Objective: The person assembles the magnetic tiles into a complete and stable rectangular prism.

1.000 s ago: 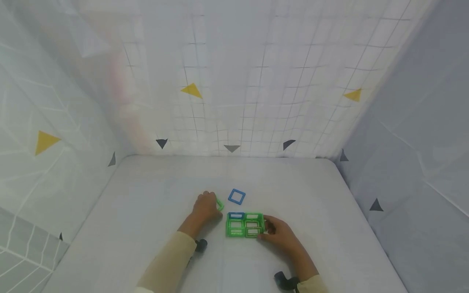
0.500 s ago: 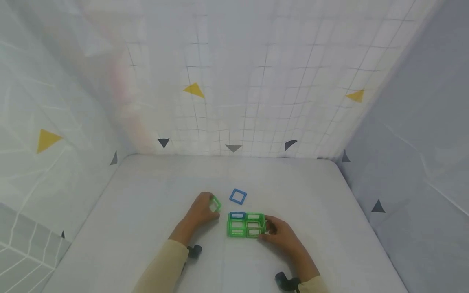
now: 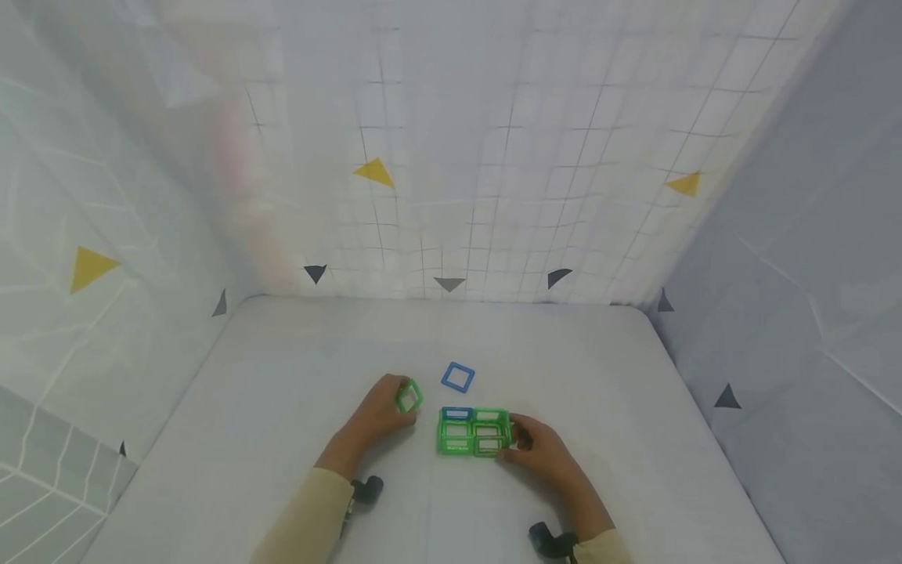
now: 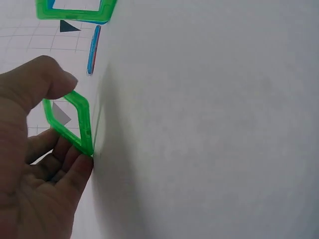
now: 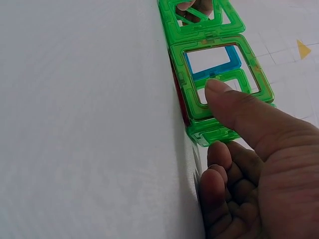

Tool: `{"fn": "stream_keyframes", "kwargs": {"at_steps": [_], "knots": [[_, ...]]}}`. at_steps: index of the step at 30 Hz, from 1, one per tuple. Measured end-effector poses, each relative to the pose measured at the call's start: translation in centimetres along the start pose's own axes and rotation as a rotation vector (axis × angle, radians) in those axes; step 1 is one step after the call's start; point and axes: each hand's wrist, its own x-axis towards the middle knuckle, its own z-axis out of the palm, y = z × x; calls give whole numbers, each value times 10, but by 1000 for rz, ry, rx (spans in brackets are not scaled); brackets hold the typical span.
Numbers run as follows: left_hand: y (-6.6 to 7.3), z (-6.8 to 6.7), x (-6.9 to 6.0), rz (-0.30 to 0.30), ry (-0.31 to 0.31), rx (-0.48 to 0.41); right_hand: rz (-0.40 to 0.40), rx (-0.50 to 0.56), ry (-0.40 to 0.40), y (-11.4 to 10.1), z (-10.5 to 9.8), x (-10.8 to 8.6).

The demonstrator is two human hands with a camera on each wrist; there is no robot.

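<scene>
Thumb and fingertips of my left hand pinch a green square magnetic tile, tilted on its edge close to the table. My right hand holds the right end of a box-like block of magnetic tiles. In the right wrist view its thumb lies on a green tile face, with the other fingers curled by the block's end. The block is mostly green, two squares wide, with a blue tile at its back left. Behind the block lies a loose blue square tile, flat on the table.
The white table runs back to a white grid-lined sheet with yellow and dark triangles. Further sheets hang at the left and right. A dark camera mount sits on the right wrist.
My left hand has drawn back left and toward me with the green tile, which now shows more fully. The right hand and the block stay in place.
</scene>
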Motion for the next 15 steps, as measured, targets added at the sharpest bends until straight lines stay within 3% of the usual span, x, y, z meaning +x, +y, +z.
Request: {"fn": "stream_keyframes", "kwargs": {"at_steps": [8, 15], "knots": [[6, -8, -10, 32, -19, 6, -8, 1, 7, -1, 0, -1], [19, -22, -16, 163, -48, 116, -10, -5, 12, -2, 0, -2]]}}
